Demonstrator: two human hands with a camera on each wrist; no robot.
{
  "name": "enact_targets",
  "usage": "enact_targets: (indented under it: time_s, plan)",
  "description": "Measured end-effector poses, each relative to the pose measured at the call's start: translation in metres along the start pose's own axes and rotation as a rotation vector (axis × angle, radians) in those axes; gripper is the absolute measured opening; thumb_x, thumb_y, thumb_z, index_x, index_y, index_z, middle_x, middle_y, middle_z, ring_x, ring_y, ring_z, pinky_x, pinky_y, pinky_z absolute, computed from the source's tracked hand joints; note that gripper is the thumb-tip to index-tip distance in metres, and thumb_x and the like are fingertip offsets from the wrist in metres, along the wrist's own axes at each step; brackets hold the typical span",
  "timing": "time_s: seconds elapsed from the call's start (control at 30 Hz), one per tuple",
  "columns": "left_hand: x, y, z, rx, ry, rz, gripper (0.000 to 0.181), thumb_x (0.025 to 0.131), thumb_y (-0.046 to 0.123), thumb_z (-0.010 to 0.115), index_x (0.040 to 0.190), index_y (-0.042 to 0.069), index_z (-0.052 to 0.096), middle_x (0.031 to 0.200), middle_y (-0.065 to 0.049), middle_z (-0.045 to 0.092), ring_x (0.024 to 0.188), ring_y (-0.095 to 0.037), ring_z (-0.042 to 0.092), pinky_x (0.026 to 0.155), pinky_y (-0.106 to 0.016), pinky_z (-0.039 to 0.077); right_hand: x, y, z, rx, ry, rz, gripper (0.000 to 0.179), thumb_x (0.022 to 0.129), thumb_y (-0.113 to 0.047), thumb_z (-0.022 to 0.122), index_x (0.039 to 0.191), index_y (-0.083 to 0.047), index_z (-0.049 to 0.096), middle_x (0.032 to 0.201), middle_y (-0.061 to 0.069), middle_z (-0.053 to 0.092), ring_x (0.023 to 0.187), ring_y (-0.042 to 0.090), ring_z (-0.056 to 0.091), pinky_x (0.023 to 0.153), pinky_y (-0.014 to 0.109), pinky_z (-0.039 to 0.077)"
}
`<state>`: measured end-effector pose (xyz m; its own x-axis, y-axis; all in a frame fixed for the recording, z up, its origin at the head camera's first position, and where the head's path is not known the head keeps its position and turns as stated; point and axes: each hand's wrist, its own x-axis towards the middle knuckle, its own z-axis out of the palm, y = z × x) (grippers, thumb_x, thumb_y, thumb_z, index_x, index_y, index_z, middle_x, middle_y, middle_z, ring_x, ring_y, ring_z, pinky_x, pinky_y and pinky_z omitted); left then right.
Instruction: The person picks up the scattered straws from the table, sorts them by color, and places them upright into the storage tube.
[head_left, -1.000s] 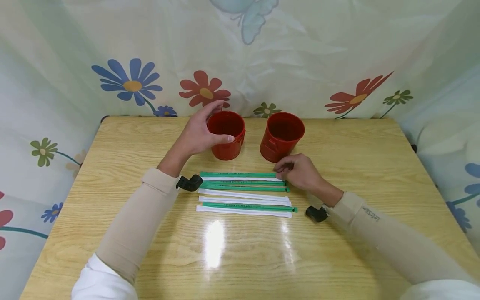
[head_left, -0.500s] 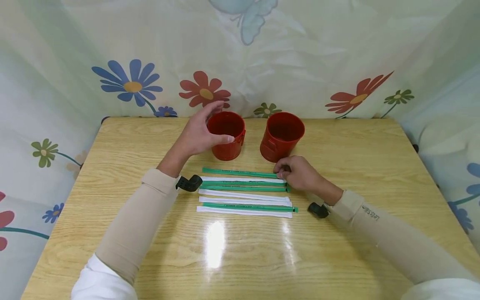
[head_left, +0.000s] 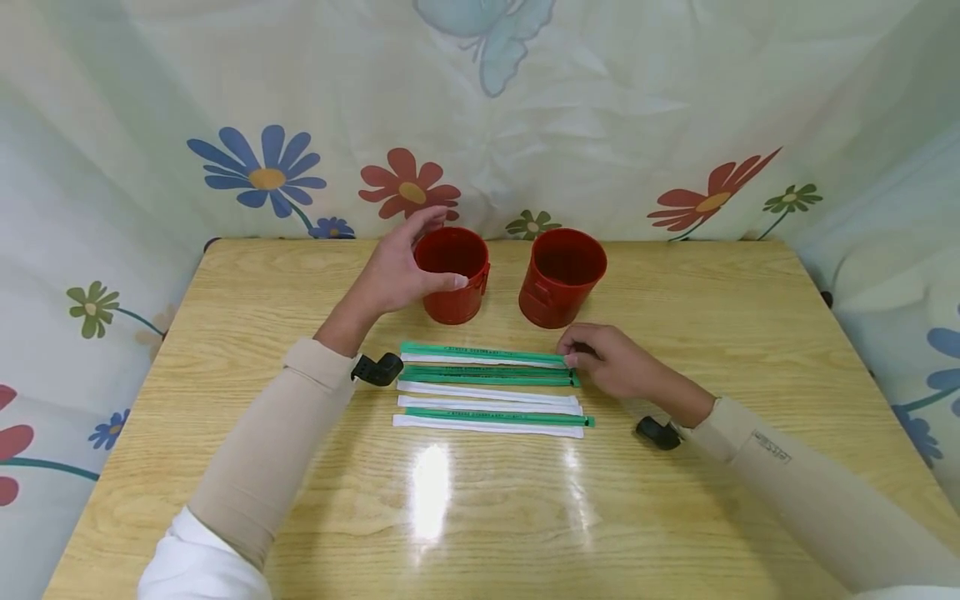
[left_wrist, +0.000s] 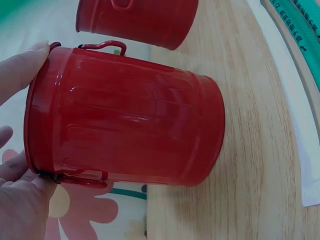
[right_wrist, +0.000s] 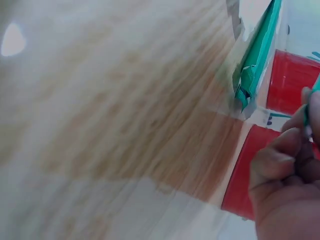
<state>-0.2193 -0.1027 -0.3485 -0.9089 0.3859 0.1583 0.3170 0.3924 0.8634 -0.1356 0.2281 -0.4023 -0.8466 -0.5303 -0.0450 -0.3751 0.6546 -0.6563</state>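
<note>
Left hand (head_left: 393, 271) gripped the rim of a glossy red, round, metal-looking bucket (head_left: 453, 307), upright on the pale wood-grain table (head_left: 510, 517). Right hand (head_left: 618, 365) pinched a slim green printed packet (head_left: 480, 353) by its right end (wrist view blurred; seemingly thumb and forefinger), on the bucket side of the green-and-white row (head_left: 487, 392).

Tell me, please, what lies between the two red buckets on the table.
The stretch is bare: in the head view, only tabletop shows between the left bucket, which the left hand holds, and the right bucket.
</note>
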Motion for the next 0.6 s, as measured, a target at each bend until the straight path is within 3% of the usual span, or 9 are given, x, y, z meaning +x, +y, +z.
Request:
enact_targets:
  time_s: [0.23,0.4,0.6]
  plan:
    - [-0.001,-0.002,0.0,0.001,0.0,-0.009,0.088,0.074,0.028,0.087,0.148,0.023,0.04,0.144,0.003,0.05,0.131,-0.017,0.047,0.093,-0.04,0.057,-0.015,-0.001,-0.001,0.241,0.024,-0.016,0.01,0.1,-0.004,0.052,0.098,-0.007,0.061,0.089,0.004,0.056,0.083,0.014,0.051,0.071,0.022,0.046]
    - [0.0,-0.002,0.0,-0.01,0.003,0.015,0.085,0.075,0.023,0.087,0.147,0.021,0.041,0.144,0.0,0.05,0.133,-0.019,0.046,0.097,-0.042,0.056,-0.018,-0.016,-0.001,0.459,0.062,-0.065,0.011,0.101,-0.004,0.05,0.105,0.0,0.059,0.091,0.002,0.056,0.08,0.015,0.053,0.069,0.025,0.051]
    - [0.0,0.0,0.001,-0.007,0.0,0.006,0.086,0.075,0.027,0.087,0.147,0.022,0.041,0.143,0.002,0.052,0.131,-0.02,0.048,0.095,-0.043,0.057,-0.008,-0.044,0.001,0.877,0.096,-0.165,0.02,0.102,-0.003,0.047,0.112,-0.007,0.065,0.095,-0.001,0.06,0.081,0.014,0.052,0.07,0.02,0.048]
